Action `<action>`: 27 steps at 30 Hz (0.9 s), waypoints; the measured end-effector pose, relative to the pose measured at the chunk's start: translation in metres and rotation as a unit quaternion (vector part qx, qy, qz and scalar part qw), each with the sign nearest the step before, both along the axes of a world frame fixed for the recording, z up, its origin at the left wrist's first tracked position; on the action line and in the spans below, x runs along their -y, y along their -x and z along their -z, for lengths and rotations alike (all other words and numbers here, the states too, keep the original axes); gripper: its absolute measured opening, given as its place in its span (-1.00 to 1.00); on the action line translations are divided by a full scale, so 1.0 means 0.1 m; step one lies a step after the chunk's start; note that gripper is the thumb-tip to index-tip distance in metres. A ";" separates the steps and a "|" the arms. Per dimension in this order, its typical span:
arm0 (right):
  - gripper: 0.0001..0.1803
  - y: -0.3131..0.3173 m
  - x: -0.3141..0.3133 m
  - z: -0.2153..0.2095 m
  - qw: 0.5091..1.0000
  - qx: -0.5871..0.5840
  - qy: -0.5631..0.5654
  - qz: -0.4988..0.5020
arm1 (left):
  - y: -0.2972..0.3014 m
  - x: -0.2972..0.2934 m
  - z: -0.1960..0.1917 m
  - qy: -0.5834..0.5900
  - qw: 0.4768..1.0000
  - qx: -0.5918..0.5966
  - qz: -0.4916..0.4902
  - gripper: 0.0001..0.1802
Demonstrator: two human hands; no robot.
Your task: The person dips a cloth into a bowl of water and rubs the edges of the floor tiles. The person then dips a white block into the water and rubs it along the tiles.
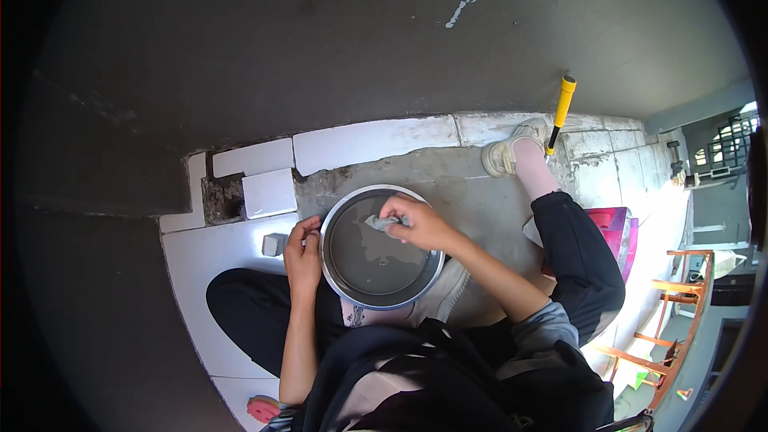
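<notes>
A round metal basin (326, 268) rests by my lap, with murky grey water (384, 264) in it. At its left rim is my left hand (302, 250), fingers curled against the edge. Over the water, my right hand (414, 222) pinches a crumpled, wet, pale grey rag (378, 223). A small grey block (274, 244) lies on the white tiles just left of my left hand. Past it, a white tile piece (269, 193) sits beside a dark rough gap (224, 202) in the tiling.
A dark grey wall (320, 40) rises beyond the tiles. Near my shoe (500, 159), a yellow-handled tool (564, 102) stands upright, its head hidden. Bare grey cement (424, 166) shows behind the basin. A pink sponge (262, 409), a pink container (614, 232) and an orange wooden frame (680, 336) lie around me.
</notes>
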State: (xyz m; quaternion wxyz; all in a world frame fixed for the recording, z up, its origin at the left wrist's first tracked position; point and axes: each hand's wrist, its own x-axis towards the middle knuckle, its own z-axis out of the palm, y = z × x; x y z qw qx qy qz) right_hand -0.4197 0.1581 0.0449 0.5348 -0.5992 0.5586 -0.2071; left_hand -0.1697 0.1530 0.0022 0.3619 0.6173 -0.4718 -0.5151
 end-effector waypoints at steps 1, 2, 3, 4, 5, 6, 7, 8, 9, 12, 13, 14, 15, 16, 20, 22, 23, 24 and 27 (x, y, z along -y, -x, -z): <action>-0.74 -0.10 -0.06 0.05 1.000 -0.001 0.004 0.002 | 0.01 0.00 0.02 0.005 1.000 0.000 -0.004 -0.69; -0.72 -0.22 -0.12 0.14 0.988 -0.085 0.125 -0.009 | -0.03 -0.02 0.04 0.009 1.000 0.003 -0.006 -0.69; -0.69 -0.33 -0.16 0.15 0.955 -0.170 0.243 -0.017 | -0.04 -0.02 0.09 0.017 1.000 -0.009 -0.009 -0.69; -0.68 -0.41 -0.23 0.14 0.947 -0.191 0.256 -0.025 | -0.06 -0.02 0.13 0.026 0.999 -0.021 -0.012 -0.70; -0.68 -0.47 -0.28 0.17 0.946 -0.190 0.259 -0.024 | -0.06 -0.02 0.11 0.030 0.999 -0.020 -0.012 -0.70; -0.67 -0.50 -0.33 0.23 0.929 -0.212 0.301 -0.035 | -0.05 -0.02 0.10 0.028 0.999 -0.017 -0.012 -0.70; -0.67 -0.51 -0.37 0.26 0.923 -0.226 0.308 -0.045 | -0.05 -0.02 0.09 0.025 1.000 -0.015 -0.012 -0.70; -0.67 -0.52 -0.40 0.30 0.917 -0.241 0.314 -0.053 | -0.04 -0.02 0.09 0.028 0.999 -0.014 -0.011 -0.70; -0.67 -0.53 -0.43 0.33 0.910 -0.256 0.321 -0.062 | -0.04 -0.02 0.11 0.031 0.999 -0.014 -0.012 -0.70; -0.70 -0.55 -0.44 0.28 0.896 -0.316 0.295 -0.102 | -0.06 -0.04 0.11 0.033 0.999 -0.017 -0.020 -0.71; -0.73 -0.55 -0.42 0.23 0.905 -0.295 0.299 -0.075 | -0.09 -0.04 0.11 0.036 0.999 -0.014 -0.024 -0.71; -0.75 -0.54 -0.40 0.18 0.908 -0.286 0.299 -0.060 | -0.07 -0.02 0.10 0.029 0.999 -0.017 -0.017 -0.70; -0.76 -0.53 -0.39 0.14 0.912 -0.276 0.299 -0.048 | -0.07 0.00 0.09 0.022 1.000 -0.020 -0.009 -0.69; -0.81 -0.53 -0.37 0.13 0.914 -0.259 0.312 -0.027 | -0.07 0.00 0.11 0.023 1.000 -0.016 -0.007 -0.69; -0.86 -0.52 -0.40 0.20 0.926 -0.226 0.301 0.011 | -0.05 0.00 0.12 0.025 1.000 -0.012 -0.002 -0.70; -0.84 -0.55 -0.44 0.21 0.935 -0.215 0.283 0.016 | -0.08 0.00 0.21 0.037 0.999 -0.020 -0.015 -0.71; -0.81 -0.56 -0.45 0.17 0.939 -0.225 0.258 0.012 | -0.08 0.00 0.23 0.047 0.998 -0.029 -0.025 -0.72; -0.80 -0.58 -0.47 0.14 0.942 -0.230 0.246 0.010 | -0.08 -0.01 0.24 0.047 0.998 -0.030 -0.026 -0.72; -0.84 -0.66 -0.50 -0.01 0.921 -0.276 0.275 0.013 | -0.08 -0.01 0.26 0.050 0.998 -0.029 -0.026 -0.72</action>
